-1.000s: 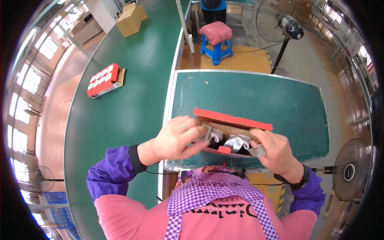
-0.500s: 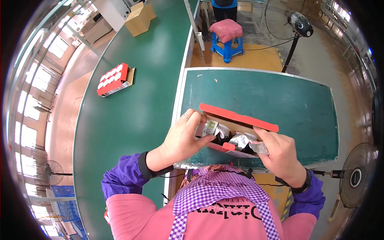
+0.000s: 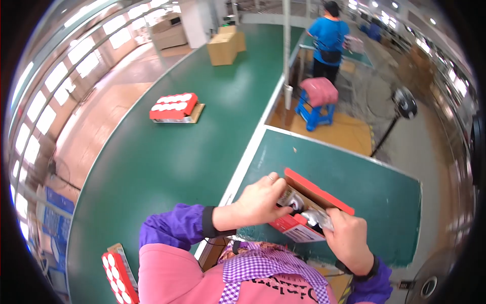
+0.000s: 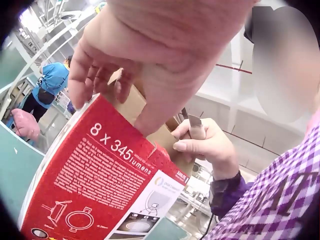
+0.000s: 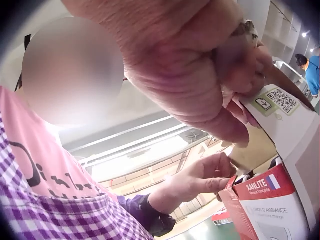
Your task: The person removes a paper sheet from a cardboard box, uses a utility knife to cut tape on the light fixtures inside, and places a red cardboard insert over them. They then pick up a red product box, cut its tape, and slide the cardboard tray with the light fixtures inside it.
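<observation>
An open red-and-white carton (image 3: 296,230) with its red lid flap (image 3: 319,190) raised stands tilted on the green table between my hands. Silvery, crinkled wrapped items (image 3: 316,219) lie inside. My left hand (image 3: 260,202) grips the carton's left end, thumb on the near side and fingers at the far side. At the other end, my right hand (image 3: 349,235) pinches the carton by its upper edge. Printed on the red face (image 4: 110,160) in the left wrist view is "8 x 345 lumens". A white end flap (image 5: 287,112) with a QR code shows beneath my right fingers.
A red pack with white round tops (image 3: 174,106) sits on the long green belt (image 3: 167,162) to the left; a similar pack (image 3: 119,278) lies nearer. Beyond are cardboard boxes (image 3: 223,48), a blue stool (image 3: 316,109) and a standing person (image 3: 329,43). A fan (image 3: 402,104) stands right.
My left hand came down from above the carton onto its left end and now grips it. The carton has tilted, showing more of its near face. The head view has swung left and up.
</observation>
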{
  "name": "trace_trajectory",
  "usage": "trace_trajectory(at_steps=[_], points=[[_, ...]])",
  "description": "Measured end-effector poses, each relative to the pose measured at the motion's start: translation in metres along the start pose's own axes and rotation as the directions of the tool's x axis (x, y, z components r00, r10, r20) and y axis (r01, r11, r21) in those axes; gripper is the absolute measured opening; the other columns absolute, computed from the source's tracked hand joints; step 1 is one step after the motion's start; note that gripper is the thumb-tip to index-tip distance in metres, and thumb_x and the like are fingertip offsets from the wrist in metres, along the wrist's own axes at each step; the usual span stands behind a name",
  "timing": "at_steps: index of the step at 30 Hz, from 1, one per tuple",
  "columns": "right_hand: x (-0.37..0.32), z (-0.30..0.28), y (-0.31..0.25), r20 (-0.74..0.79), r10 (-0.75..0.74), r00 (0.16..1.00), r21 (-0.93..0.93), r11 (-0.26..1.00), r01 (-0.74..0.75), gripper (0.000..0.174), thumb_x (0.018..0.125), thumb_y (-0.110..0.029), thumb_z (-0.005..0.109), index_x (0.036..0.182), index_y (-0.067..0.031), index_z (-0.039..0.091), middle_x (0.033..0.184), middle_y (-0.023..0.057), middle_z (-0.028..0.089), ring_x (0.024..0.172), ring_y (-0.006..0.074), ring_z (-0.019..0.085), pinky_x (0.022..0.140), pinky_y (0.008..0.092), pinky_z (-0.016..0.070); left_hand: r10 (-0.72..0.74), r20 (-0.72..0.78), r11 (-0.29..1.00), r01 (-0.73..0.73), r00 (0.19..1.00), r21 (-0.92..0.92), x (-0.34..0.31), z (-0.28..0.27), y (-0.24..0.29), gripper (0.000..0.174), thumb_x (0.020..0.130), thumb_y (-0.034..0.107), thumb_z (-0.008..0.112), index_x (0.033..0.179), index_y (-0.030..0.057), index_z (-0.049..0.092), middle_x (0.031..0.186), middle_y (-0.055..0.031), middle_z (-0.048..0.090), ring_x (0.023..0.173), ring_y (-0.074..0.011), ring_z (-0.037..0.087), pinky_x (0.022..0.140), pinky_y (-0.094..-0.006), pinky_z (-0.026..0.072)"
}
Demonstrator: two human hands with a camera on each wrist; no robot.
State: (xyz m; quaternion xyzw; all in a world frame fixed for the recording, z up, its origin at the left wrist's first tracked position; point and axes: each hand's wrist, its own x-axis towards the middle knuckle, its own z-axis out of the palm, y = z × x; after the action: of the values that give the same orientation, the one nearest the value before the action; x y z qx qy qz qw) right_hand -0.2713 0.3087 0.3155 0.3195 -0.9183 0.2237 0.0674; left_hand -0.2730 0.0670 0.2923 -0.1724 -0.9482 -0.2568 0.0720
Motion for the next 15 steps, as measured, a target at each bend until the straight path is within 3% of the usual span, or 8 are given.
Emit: trace_trajectory(at_steps=[2,4,6,8,10,12,14,15], points=[[0.002,0.003,0.006,-0.016,-0.045,0.999,0.011,0.999,0.045,0.027,0.064,-0.008,0.069,0.088,-0.0048,0.056,0.068,0.0125,0.059,0.059,0.0306,0.060,0.052,0.0387,0.0469,-0.109,0.067,0.991,0.114,0.992,-0.065,0.005,-0.002,-0.001,0.042,0.068,0.027,0.074,0.085,0.0015,0.045,0.088,-0.0159,0.047,0.071,-0.0330,0.056,0.064,-0.0400,0.0470],[0.002,0.003,0.009,0.006,0.001,1.000,0.005,1.000,-0.001,0.026,0.064,-0.009,0.070,0.086,-0.0049,0.056,0.066,0.0122,0.060,0.059,0.0304,0.061,0.052,0.0389,0.0465,-0.172,0.075,0.979,0.179,0.982,-0.094,0.009,-0.004,-0.001,0.042,0.069,0.026,0.072,0.087,0.0008,0.045,0.087,-0.0158,0.047,0.073,-0.0336,0.056,0.064,-0.0408,0.0471],[0.006,0.003,0.011,0.015,-0.014,1.000,0.008,1.000,0.014,0.023,0.064,-0.009,0.070,0.083,-0.0053,0.057,0.066,0.0117,0.060,0.060,0.0302,0.061,0.052,0.0389,0.0464,-0.179,0.201,0.978,0.196,0.963,-0.068,0.014,-0.005,0.000,0.043,0.068,0.024,0.069,0.092,-0.0018,0.045,0.091,-0.0187,0.048,0.083,-0.0374,0.057,0.073,-0.0427,0.0491],[0.008,0.000,0.015,0.015,0.019,1.000,0.021,1.000,-0.020,0.016,0.068,-0.010,0.070,0.080,-0.0041,0.061,0.069,0.0153,0.062,0.061,0.0327,0.061,0.054,0.0385,0.0469,-0.160,0.163,0.982,0.173,0.974,-0.070,0.013,-0.004,-0.002,0.041,0.067,0.023,0.067,0.092,-0.0026,0.046,0.091,-0.0204,0.050,0.081,-0.0388,0.057,0.072,-0.0434,0.0497],[0.013,0.000,0.020,-0.001,-0.001,1.000,0.020,1.000,0.001,0.014,0.067,-0.010,0.070,0.073,-0.0039,0.059,0.067,0.0140,0.060,0.060,0.0331,0.059,0.053,0.0397,0.0454,-0.122,0.176,0.990,0.132,0.977,-0.048,0.015,-0.008,-0.001,0.041,0.069,0.024,0.069,0.093,-0.0018,0.048,0.091,-0.0204,0.052,0.074,-0.0368,0.058,0.065,-0.0407,0.0489],[0.018,-0.006,0.020,0.070,-0.051,0.996,-0.098,0.993,0.057,0.018,0.062,-0.008,0.070,0.069,-0.0058,0.053,0.067,0.0108,0.056,0.061,0.0321,0.058,0.053,0.0402,0.0449,-0.087,0.166,0.992,0.101,0.982,-0.078,0.014,-0.008,-0.007,0.039,0.071,0.024,0.068,0.095,-0.0012,0.050,0.091,-0.0206,0.055,0.075,-0.0364,0.060,0.066,-0.0412,0.0492],[0.021,-0.009,0.019,0.089,-0.063,0.994,-0.066,0.995,0.069,0.019,0.061,-0.007,0.070,0.068,-0.0054,0.052,0.069,0.0116,0.055,0.062,0.0327,0.057,0.054,0.0410,0.0445,-0.053,0.152,0.985,0.077,0.987,-0.157,0.013,-0.008,-0.009,0.034,0.073,0.024,0.067,0.094,-0.0001,0.053,0.087,-0.0186,0.058,0.075,-0.0357,0.060,0.066,-0.0414,0.0494],[0.024,-0.008,0.018,0.091,-0.100,0.991,-0.030,0.994,0.103,0.020,0.061,-0.006,0.069,0.067,-0.0051,0.050,0.070,0.0123,0.054,0.064,0.0333,0.056,0.054,0.0417,0.0442,-0.026,0.076,0.981,0.040,0.997,-0.188,0.010,-0.004,-0.011,0.033,0.074,0.024,0.067,0.093,0.0000,0.053,0.080,-0.0183,0.059,0.074,-0.0358,0.060,0.066,-0.0416,0.0492]])
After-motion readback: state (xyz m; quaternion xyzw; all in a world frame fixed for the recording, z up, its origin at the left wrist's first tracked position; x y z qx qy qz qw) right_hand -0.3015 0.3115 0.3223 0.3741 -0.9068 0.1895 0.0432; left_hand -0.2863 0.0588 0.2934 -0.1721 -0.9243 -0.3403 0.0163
